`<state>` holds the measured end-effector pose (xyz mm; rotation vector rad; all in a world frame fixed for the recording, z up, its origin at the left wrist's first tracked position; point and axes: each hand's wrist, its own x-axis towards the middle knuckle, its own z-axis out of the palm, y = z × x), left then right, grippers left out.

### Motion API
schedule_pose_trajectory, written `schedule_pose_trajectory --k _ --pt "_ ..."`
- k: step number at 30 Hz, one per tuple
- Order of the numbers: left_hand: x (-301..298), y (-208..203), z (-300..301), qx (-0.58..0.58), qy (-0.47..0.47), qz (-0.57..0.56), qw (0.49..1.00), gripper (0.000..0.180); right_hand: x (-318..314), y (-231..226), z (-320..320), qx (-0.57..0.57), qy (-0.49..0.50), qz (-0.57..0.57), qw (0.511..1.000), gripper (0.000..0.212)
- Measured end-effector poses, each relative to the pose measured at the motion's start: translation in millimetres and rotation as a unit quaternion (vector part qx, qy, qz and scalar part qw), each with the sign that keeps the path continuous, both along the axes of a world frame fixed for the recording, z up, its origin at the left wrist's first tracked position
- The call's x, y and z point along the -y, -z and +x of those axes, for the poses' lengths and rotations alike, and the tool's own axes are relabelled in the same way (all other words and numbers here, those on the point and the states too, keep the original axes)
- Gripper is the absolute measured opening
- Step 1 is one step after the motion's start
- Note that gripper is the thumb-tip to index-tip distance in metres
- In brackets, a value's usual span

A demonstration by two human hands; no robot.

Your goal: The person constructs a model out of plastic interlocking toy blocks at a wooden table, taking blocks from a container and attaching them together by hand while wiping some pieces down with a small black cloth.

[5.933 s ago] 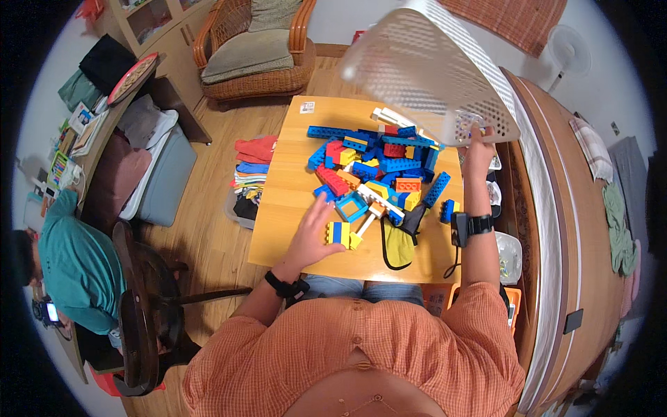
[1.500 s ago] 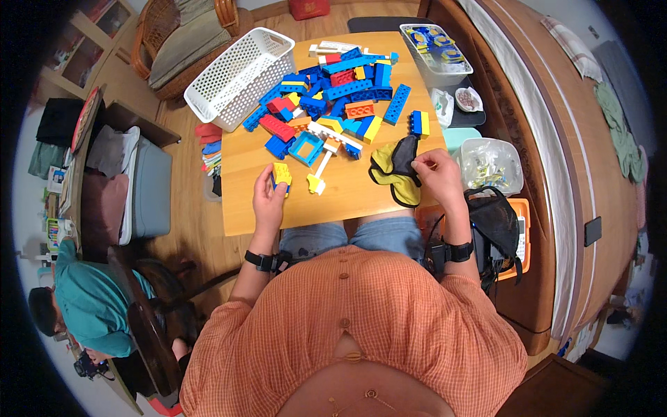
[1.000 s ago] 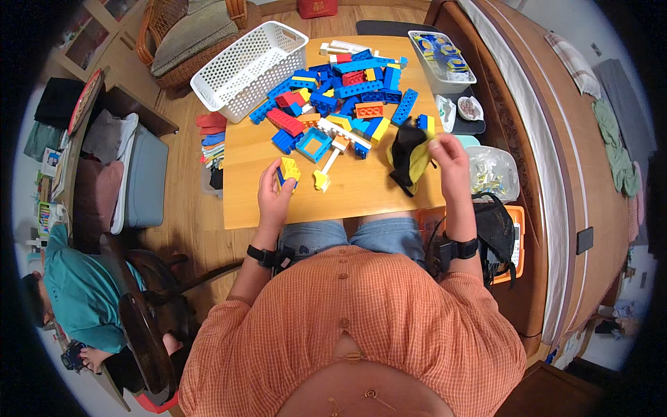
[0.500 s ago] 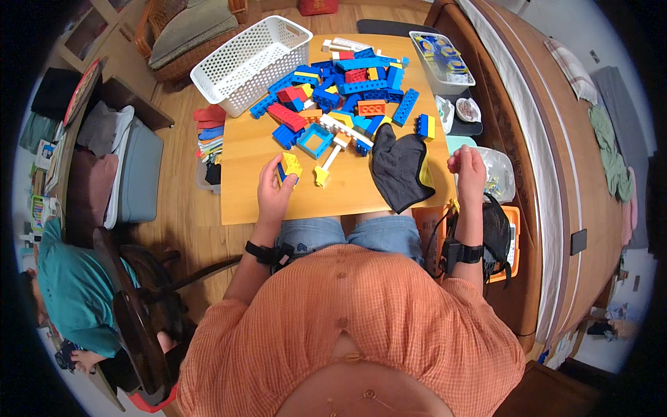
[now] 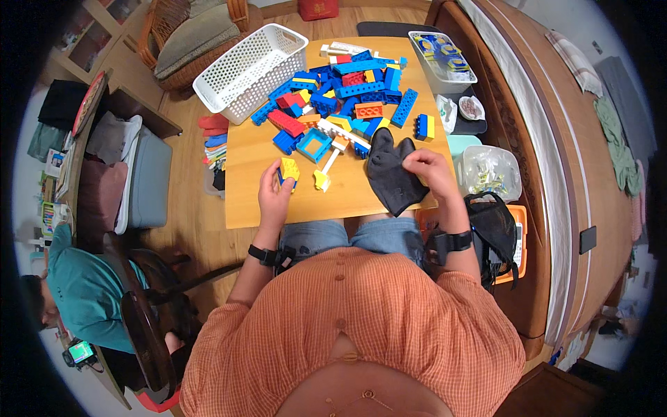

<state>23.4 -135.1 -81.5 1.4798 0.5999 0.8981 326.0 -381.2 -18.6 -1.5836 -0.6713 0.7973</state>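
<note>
My left hand is closed around a joined yellow and blue toy brick piece, just above the table's near left part. A black glove lies near the front edge at the right. Over its right side is my right hand, thumb and fingers pinched together on the cloth; the hand hides that part of the glove. Between the hands lies a white stick-like piece with a yellow end. Just beyond it sit a light blue square frame and a white brick bar.
A pile of toy bricks covers the far part of the wooden table. A white perforated basket stands at the far left corner. A tub of packets stands off the right edge. A person in teal sits at left.
My right hand has moved left from beside the table onto the glove. My left hand keeps the yellow and blue piece, nearly in place. The view has shifted slightly.
</note>
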Motion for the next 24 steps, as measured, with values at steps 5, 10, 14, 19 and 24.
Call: schedule_pose_trajectory --k 5,10,14,19,24 --pt "8 -52 6 0.045 0.018 -0.104 0.993 0.047 10 -46 7 -0.297 -0.038 0.186 0.936 0.029" --pt "29 -109 56 0.201 0.181 -0.264 0.926 0.054 -13 -74 -30 -0.376 -0.069 0.297 0.875 0.031" --pt "55 -135 93 0.227 0.244 -0.340 0.879 0.056 -57 -95 -94 -0.021 -0.075 0.307 0.948 0.025" --pt "83 -124 99 0.309 0.303 -0.396 0.810 0.054 -71 -103 -112 0.481 -0.016 0.121 0.868 0.047" --pt "83 -142 89 0.207 0.239 -0.210 0.925 0.057 -64 -98 -118 0.317 -0.004 0.183 0.930 0.047"
